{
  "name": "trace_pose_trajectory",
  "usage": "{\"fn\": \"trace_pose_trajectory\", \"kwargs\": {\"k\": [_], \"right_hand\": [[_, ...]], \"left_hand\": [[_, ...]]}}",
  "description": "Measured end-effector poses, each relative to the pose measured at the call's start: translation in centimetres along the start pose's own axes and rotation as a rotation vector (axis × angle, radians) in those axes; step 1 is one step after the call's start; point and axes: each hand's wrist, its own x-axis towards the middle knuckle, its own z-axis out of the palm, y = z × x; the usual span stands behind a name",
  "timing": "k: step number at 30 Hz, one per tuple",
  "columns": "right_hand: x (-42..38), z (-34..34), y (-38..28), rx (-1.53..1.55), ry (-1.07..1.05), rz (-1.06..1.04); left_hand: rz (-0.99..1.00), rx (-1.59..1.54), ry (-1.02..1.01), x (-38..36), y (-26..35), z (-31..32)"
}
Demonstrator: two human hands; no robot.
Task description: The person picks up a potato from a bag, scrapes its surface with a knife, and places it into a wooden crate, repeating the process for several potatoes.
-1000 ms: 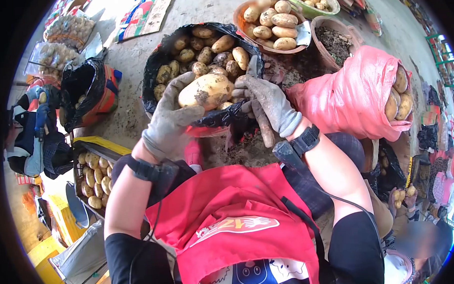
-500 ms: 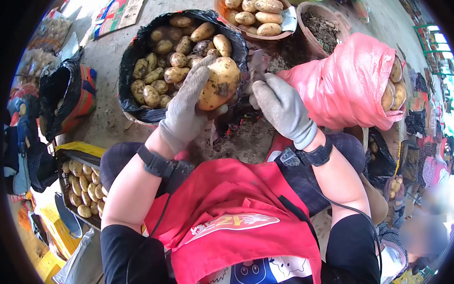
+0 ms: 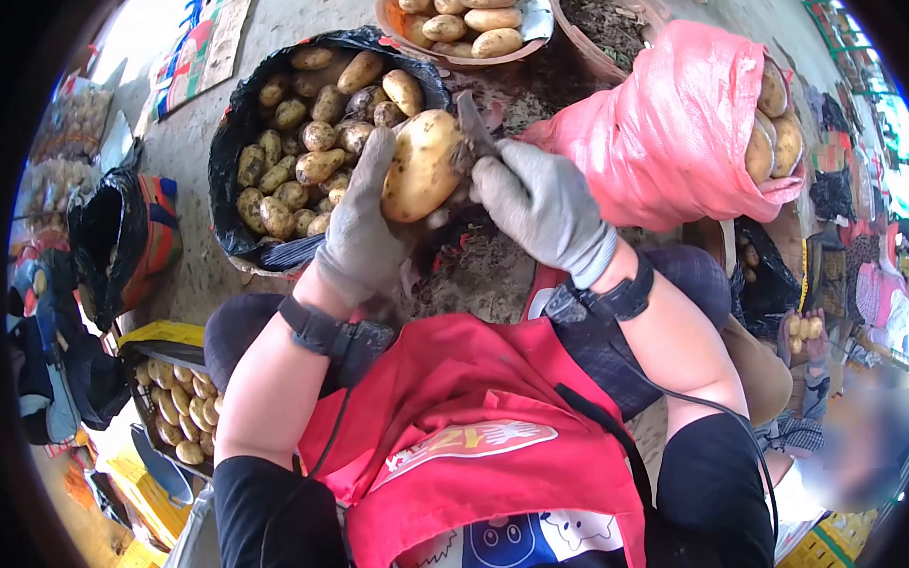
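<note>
A large potato (image 3: 422, 167) with brown dirt patches rests in my gloved left hand (image 3: 362, 227), its fingers wrapped round the near left side. My gloved right hand (image 3: 552, 200) is closed on a flat, dark blade (image 3: 474, 125), whose handle the fingers hide. That blade meets the potato's right edge, by a dark soiled spot. Just behind my left hand stands a sack lined with black plastic (image 3: 234, 217), holding many soil-stained potatoes (image 3: 319, 136).
Cleaner potatoes fill an orange basin (image 3: 390, 26) at the back; a pink tub (image 3: 563, 25) of soil stands beside it. On the right lies a pink sack (image 3: 649, 127) of potatoes. A crate (image 3: 143, 400) of potatoes is at left. Another person's hand (image 3: 815, 343) holds small potatoes far right.
The potato has turned in my left hand, showing a cleaner face with the dirty spot towards the blade. The view has shifted slightly, and the blade now touches the potato's right edge.
</note>
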Motion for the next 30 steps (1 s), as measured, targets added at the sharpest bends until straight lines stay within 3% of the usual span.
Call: {"fn": "trace_pose_trajectory", "kwargs": {"k": [2,6,8,11,12,14,16,18,20,23,25,26,28,29,30], "right_hand": [[0.1,-0.9,1.0,0.024,-0.016,0.051],[-0.4,-1.6,1.1,0.113,-0.149,0.102],[-0.7,-1.5,1.3,-0.064,-0.104,-0.098],[-1.2,-1.5,0.1,-0.217,-0.178,-0.134],[-1.6,-1.2,-0.5,-0.328,-0.249,-0.203],[-2.5,0.3,-1.1,-0.282,-0.235,-0.229],[-1.9,-0.6,-1.2,-0.185,-0.2,-0.208],[-0.9,-1.7,-0.6,-0.102,-0.113,-0.138],[-0.3,-2.0,0.3,-0.042,-0.098,-0.029],[-0.6,-2.0,0.3,-0.077,-0.121,-0.05],[-1.0,-2.5,0.0,-0.124,-0.19,-0.16],[-1.2,-3.0,-0.5,-0.177,-0.27,-0.149],[-1.3,-2.8,0.2,-0.077,-0.145,-0.185],[-1.0,-3.3,0.2,-0.005,-0.184,-0.085],[-0.6,-4.0,0.2,0.066,-0.222,0.014]], "left_hand": [[-0.118,-0.263,-0.2,-0.8,1.0,0.7],[-0.059,-0.127,-0.209,-1.1,0.4,1.4],[-0.047,-0.146,-0.228,-1.0,0.1,1.0],[-0.045,-0.197,-0.231,-0.9,-0.5,0.7],[-0.042,-0.197,-0.23,-0.4,-1.4,-0.1],[-0.008,0.151,-0.019,0.5,-2.5,-1.6],[-0.11,0.156,0.024,-0.1,-2.0,-1.8],[-0.127,-0.358,-0.122,-1.2,0.5,1.7],[-0.095,-0.316,-0.224,-0.6,0.2,0.9],[-0.14,-0.234,-0.11,-0.8,0.4,1.1],[-0.179,-0.346,-0.38,-0.5,0.4,-0.4],[-0.18,-0.345,-0.378,-0.7,0.2,-0.1],[0.111,0.059,-0.096,-1.3,-0.2,1.2],[0.185,0.29,-0.175,-1.1,0.4,0.3],[0.182,0.29,-0.178,-0.9,0.3,0.1]]}}
